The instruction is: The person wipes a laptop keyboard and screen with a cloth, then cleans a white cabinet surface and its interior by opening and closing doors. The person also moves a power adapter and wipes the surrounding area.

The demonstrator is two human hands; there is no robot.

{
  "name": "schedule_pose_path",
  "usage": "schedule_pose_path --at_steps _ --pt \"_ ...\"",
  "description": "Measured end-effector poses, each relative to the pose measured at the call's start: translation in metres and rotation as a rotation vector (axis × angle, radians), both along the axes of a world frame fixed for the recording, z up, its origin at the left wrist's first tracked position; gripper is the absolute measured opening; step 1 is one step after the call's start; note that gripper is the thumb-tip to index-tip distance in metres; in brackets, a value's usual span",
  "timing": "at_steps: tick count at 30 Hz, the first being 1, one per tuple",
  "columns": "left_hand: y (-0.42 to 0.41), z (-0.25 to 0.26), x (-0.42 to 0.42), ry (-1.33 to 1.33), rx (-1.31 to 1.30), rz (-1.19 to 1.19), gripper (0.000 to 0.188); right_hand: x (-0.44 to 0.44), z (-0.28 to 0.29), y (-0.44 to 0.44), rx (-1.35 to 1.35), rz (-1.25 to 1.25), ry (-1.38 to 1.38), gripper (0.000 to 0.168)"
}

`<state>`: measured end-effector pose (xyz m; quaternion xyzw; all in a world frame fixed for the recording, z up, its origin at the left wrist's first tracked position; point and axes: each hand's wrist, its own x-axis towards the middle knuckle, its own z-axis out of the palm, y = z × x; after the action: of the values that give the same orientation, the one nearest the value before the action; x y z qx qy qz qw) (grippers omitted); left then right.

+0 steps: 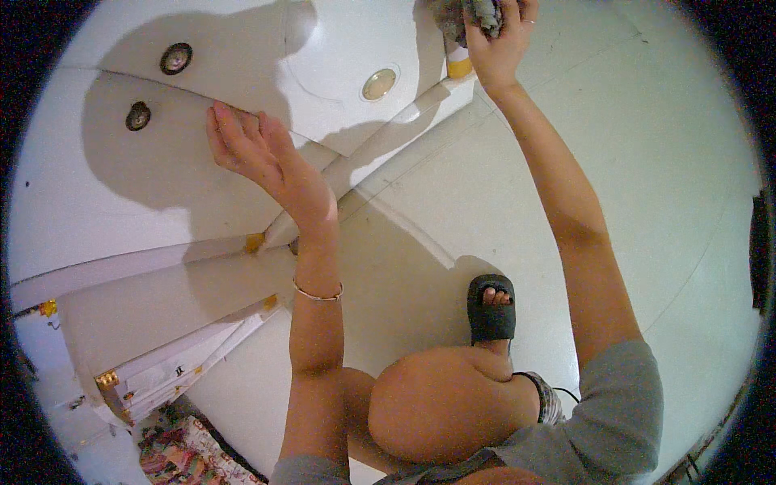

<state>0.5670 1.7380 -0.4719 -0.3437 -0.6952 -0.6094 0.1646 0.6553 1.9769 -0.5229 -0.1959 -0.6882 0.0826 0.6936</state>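
My right hand (502,51) is at the top edge of the view, its fingers around a crumpled grey cloth (485,17). Part of that cloth is cut off by the picture's rim. Just below it stands the yellow-and-white foot of what looks like a door frame (459,66). My left hand (267,151) hangs over the pale floor in front of me, palm turned partly up, fingers loosely curled and apart. It holds nothing. A raised light threshold (397,121) runs diagonally between my two hands.
A round metal floor drain (380,85) and two dark-rimmed round fittings (176,59) lie beyond the threshold. At left is a white door (176,364) with a gold hinge (108,381). A patterned cloth (194,448) lies lower left. My foot wears a black slide sandal (492,309).
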Motion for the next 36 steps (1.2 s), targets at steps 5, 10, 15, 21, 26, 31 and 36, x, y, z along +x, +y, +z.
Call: schedule_pose_path --at_steps 5,10,15,21,26,31,36 --pt "0.001 -0.005 -0.003 -0.037 0.025 -0.039 0.05 0.004 -0.085 -0.01 -0.367 -0.063 0.022 0.041" --pt "-0.005 -0.017 -0.011 0.031 -0.085 -0.025 0.05 0.012 -0.159 -0.046 -0.81 -0.071 -0.132 0.05" --pt "0.004 -0.038 -0.01 0.165 0.071 -0.26 0.042 -0.001 -0.152 -0.134 -0.861 0.331 -0.472 0.051" --pt "-0.016 -0.051 -0.015 0.33 -0.361 -0.196 0.038 0.006 -0.155 -0.091 -0.729 0.116 -0.469 0.05" --pt "-0.084 -0.074 -0.039 0.47 -0.717 -0.232 0.014 0.023 -0.149 -0.024 -0.731 -0.171 -0.528 0.043" --pt "-0.156 -0.103 -0.033 0.434 -0.958 -0.308 0.011 0.0 -0.142 -0.079 -0.64 -0.197 -0.685 0.043" --pt "-0.232 -0.127 -0.017 0.349 -1.07 -0.302 0.01 -0.047 -0.125 -0.192 -0.494 0.071 -0.922 0.046"
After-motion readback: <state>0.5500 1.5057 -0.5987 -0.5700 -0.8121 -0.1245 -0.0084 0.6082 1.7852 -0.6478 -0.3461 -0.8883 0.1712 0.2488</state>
